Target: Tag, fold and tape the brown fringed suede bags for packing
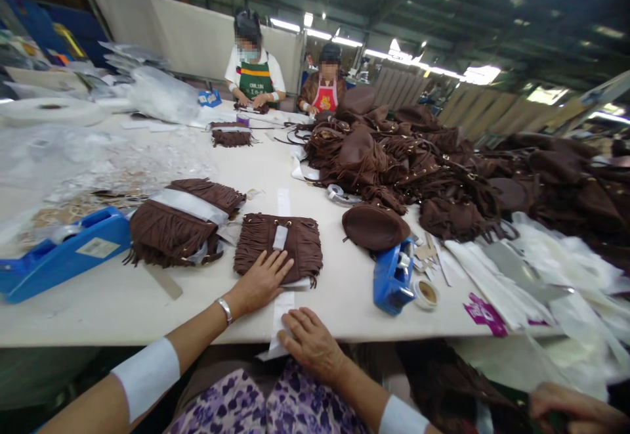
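Observation:
A brown fringed bag (305,245) lies flat on the table, with a small white piece (280,238) on its middle. My left hand (263,279) rests on the bag's lower edge, its fingers spread and holding nothing. Under the bag runs a white paper strip (283,304), showing above and below it. My right hand (315,342) touches the strip's lower part at the table's front edge; its fingers are bent, and whether they pinch the strip cannot be made out. Left of the bag sits another fringed bag (160,230) with a white band (189,204) around it.
Blue tape dispensers stand at left (93,243) and right (388,283), the latter beside a tape roll (426,294). A large heap of brown bags (374,158) fills the right. Plastic bags (162,96) lie left. Two people work across the table; another person's hand (575,404) shows lower right.

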`<state>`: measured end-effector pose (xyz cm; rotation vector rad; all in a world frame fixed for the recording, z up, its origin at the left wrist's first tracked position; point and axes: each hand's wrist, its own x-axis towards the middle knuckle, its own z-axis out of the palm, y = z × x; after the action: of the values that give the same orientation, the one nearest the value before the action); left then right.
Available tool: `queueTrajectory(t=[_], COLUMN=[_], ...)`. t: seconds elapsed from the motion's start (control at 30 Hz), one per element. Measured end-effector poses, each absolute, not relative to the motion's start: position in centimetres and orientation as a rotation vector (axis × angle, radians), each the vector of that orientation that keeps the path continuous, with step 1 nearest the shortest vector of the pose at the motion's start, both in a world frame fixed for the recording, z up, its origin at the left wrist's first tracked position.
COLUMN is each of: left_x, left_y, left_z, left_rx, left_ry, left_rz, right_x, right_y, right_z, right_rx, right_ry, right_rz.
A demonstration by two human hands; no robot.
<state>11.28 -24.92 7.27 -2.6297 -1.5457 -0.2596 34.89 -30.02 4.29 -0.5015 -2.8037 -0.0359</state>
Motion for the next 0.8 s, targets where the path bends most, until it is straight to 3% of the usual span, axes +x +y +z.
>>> queueTrajectory(t=[0.3,0.57,0.7,0.8], left_x=[11.2,11.3,11.2,11.2], left_y=[-24.8,-24.7,-24.9,-25.0], left_z=[6.7,6.3,6.6,6.9], left_rx=[-2.604,-2.567,-2.586,-2.612], left_ry=[-1.54,-1.518,-1.543,-1.574], left_rz=[-0.257,-0.254,-0.272,-0.293], right_x=[34.5,33.5,33.6,33.7], right_y=[-30.4,-30.1,-30.6,-30.9], right_z=[8.5,7.2,8.2,9.4], right_rx=[-0.356,-0.277,-0.352,-0.584], right_ry=[-2.622,-2.652,-2.825,-2.853], right_rz=[-0.048,-0.089,0.033,0.389])
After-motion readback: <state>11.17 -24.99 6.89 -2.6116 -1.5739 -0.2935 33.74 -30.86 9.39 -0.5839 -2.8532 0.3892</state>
